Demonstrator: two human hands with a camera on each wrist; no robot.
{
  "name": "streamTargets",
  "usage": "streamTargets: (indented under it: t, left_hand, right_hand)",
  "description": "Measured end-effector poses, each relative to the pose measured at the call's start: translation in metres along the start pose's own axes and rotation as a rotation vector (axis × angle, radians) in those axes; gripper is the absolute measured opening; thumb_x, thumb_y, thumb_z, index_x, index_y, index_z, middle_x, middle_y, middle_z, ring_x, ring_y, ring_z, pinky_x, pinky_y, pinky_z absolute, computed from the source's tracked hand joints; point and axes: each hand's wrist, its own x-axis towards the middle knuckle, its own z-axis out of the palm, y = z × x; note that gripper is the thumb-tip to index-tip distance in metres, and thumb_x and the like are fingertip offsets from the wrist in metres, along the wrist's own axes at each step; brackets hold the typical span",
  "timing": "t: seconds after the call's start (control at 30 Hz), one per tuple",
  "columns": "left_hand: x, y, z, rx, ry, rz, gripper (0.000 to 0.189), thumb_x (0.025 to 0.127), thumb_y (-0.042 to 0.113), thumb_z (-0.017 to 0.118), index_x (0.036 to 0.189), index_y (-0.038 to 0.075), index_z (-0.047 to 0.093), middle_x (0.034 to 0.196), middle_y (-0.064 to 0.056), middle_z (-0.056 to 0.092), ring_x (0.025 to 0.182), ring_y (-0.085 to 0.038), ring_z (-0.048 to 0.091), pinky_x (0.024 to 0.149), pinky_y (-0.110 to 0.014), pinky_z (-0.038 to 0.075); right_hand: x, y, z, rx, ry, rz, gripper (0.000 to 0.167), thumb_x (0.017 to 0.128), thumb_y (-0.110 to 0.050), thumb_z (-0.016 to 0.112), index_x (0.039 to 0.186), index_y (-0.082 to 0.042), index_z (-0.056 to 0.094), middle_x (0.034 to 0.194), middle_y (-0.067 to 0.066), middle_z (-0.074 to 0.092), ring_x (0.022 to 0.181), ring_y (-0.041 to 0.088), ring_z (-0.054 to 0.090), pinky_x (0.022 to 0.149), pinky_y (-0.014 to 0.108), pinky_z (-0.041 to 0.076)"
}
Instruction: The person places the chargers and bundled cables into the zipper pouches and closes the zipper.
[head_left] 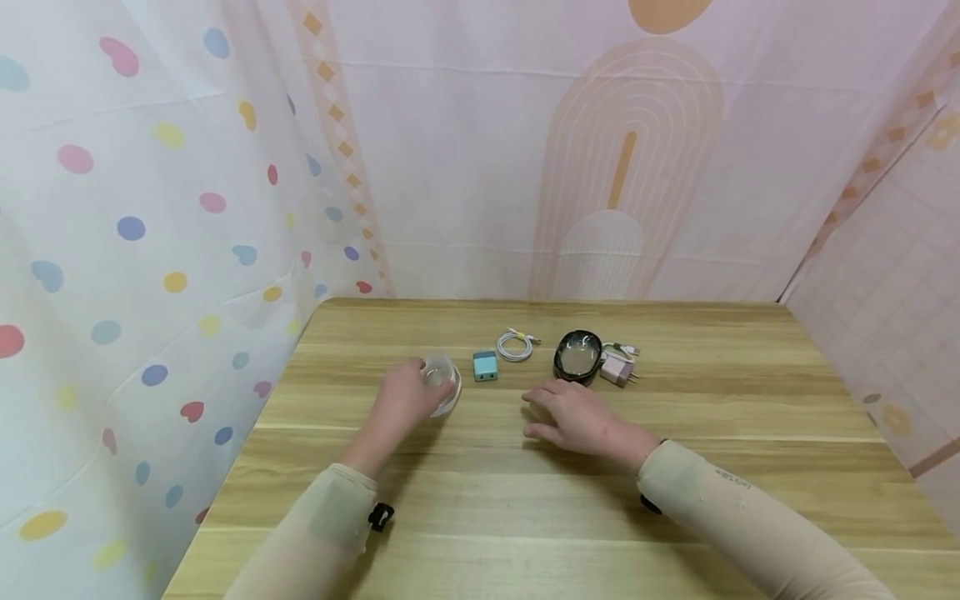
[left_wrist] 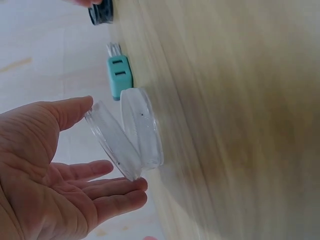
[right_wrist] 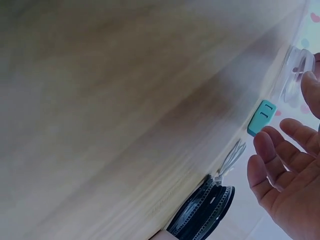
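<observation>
My left hand (head_left: 402,397) grips the tilted lid half of a clear round case (left_wrist: 142,125), thumb at one edge and fingertips at the other. The case's two halves spread apart in a V, the lower half right at the wooden table. My right hand (head_left: 583,417) is over the table in front of a black oval case (head_left: 578,355) with a clear window, its fingers loosely bent and holding nothing. Between the two cases sits a teal two-port charger (head_left: 485,367). Just behind that charger, a white coiled cable (head_left: 515,347) is tied with a yellow band.
To the right of the black case are a pale lilac plug charger (head_left: 617,371) and a short white cable (head_left: 627,349). The wooden table (head_left: 480,517) meets patterned curtains (head_left: 465,167) at its back and on the left.
</observation>
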Motion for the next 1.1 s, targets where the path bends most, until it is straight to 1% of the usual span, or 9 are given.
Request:
streamTargets:
  t: [0.13,0.23,0.4,0.5,0.63,0.73,0.83,0.97,1.1]
  left_hand:
    - [-0.012,0.005,0.002,-0.026,-0.014,-0.009,0.080,0.096,0.049,0.077,0.146,-0.009,0.054,0.131,-0.033,0.069,0.113,-0.040,0.072,0.090,-0.052,0.066]
    - [-0.021,0.010,0.003,-0.041,-0.017,0.004,0.080,0.096,0.049,0.077,0.146,-0.010,0.054,0.128,-0.031,0.071,0.110,-0.038,0.073,0.088,-0.051,0.066]
    - [-0.031,0.018,0.009,-0.041,-0.021,0.017,0.080,0.094,0.049,0.078,0.144,-0.008,0.055,0.119,-0.026,0.074,0.098,-0.033,0.073,0.080,-0.047,0.066]
    - [-0.035,0.022,0.012,-0.037,-0.022,0.020,0.080,0.094,0.049,0.079,0.144,-0.008,0.055,0.115,-0.025,0.075,0.093,-0.029,0.071,0.077,-0.044,0.065]
    - [-0.038,0.026,0.015,-0.055,-0.029,0.015,0.080,0.094,0.049,0.079,0.146,-0.006,0.054,0.114,-0.023,0.075,0.090,-0.027,0.071,0.074,-0.041,0.064]
    - [-0.041,0.028,0.017,-0.064,-0.031,0.013,0.079,0.094,0.049,0.079,0.145,-0.005,0.055,0.115,-0.023,0.075,0.090,-0.027,0.070,0.073,-0.040,0.064]
    - [-0.043,0.030,0.019,-0.065,-0.027,0.025,0.078,0.094,0.049,0.078,0.144,-0.006,0.055,0.116,-0.024,0.075,0.091,-0.028,0.071,0.072,-0.041,0.064]
    - [-0.045,0.031,0.021,-0.062,-0.017,0.045,0.075,0.093,0.048,0.079,0.140,-0.006,0.058,0.111,-0.024,0.075,0.088,-0.029,0.072,0.070,-0.041,0.063]
    - [-0.047,0.034,0.023,-0.068,-0.013,0.050,0.074,0.093,0.049,0.080,0.138,-0.006,0.059,0.110,-0.024,0.075,0.088,-0.030,0.072,0.071,-0.042,0.063]
  right_hand:
    - [0.000,0.000,0.001,0.019,0.008,0.001,0.056,0.101,-0.045,0.073,0.142,-0.008,0.066,0.140,0.013,0.070,0.129,0.032,0.067,0.110,0.051,0.057]
    - [0.002,-0.001,0.001,0.040,0.013,0.007,0.056,0.101,-0.044,0.073,0.143,-0.008,0.066,0.141,0.012,0.070,0.130,0.032,0.067,0.110,0.051,0.057]
    - [0.007,-0.001,0.002,0.070,0.009,0.017,0.056,0.102,-0.045,0.072,0.143,-0.007,0.065,0.141,0.012,0.070,0.131,0.032,0.067,0.111,0.051,0.056]
    - [0.010,-0.001,0.004,0.085,0.020,0.011,0.056,0.102,-0.043,0.073,0.143,-0.007,0.065,0.139,0.012,0.072,0.130,0.031,0.068,0.111,0.050,0.056]
    - [0.015,-0.001,0.004,0.101,0.035,0.013,0.055,0.101,-0.042,0.073,0.142,-0.006,0.066,0.137,0.012,0.073,0.129,0.031,0.069,0.110,0.049,0.057]
    - [0.020,-0.001,0.004,0.106,0.022,0.034,0.057,0.102,-0.044,0.073,0.143,-0.006,0.065,0.139,0.013,0.072,0.131,0.032,0.068,0.112,0.049,0.056]
    - [0.024,0.000,0.003,0.109,0.008,0.055,0.058,0.102,-0.044,0.072,0.145,-0.005,0.064,0.141,0.016,0.070,0.133,0.034,0.067,0.113,0.052,0.055]
    - [0.031,0.000,0.001,0.105,0.009,0.068,0.059,0.102,-0.042,0.072,0.146,-0.004,0.062,0.142,0.018,0.069,0.134,0.037,0.066,0.114,0.054,0.054]
    - [0.039,0.002,0.001,0.088,0.029,0.058,0.056,0.102,-0.040,0.073,0.144,-0.004,0.063,0.137,0.016,0.072,0.128,0.035,0.070,0.109,0.052,0.058]
